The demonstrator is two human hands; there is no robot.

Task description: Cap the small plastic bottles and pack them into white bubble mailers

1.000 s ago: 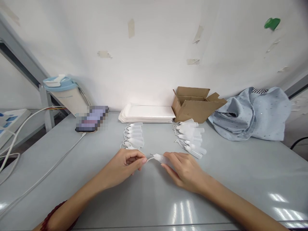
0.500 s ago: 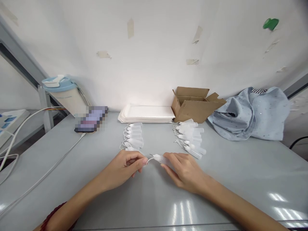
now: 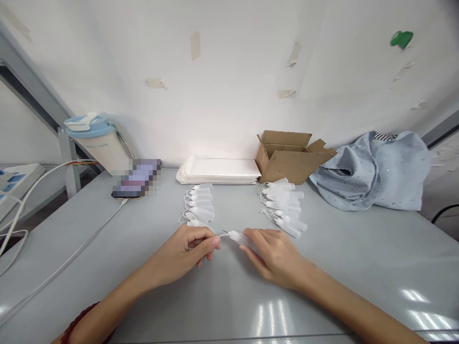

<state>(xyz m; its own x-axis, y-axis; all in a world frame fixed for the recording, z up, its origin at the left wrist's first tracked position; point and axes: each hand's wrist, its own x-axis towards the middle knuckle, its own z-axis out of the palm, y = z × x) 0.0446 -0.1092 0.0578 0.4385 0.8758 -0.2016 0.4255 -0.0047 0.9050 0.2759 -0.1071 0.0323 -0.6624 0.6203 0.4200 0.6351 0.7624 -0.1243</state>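
Note:
Between thumb and fingers, my right hand grips a translucent needle-tip bottle, its thin metal needle pointing left. A white cap strap runs from the bottle's neck to my left hand, which pinches its far end; the cap itself is hidden by the fingertips. Beyond my left hand lies a neat column of similar bottles. A looser pile of such bottles lies past my right hand, with their straps toward the left.
White padded envelopes are stacked against the wall beside an open cardboard box. A blue cloth bag slumps at right. A phone on a charging cable leans by a blue-lidded tumbler at left.
My left fingers have shifted very slightly, and the strap between the hands looks straighter than before. My right hand keeps its hold on the bottle.

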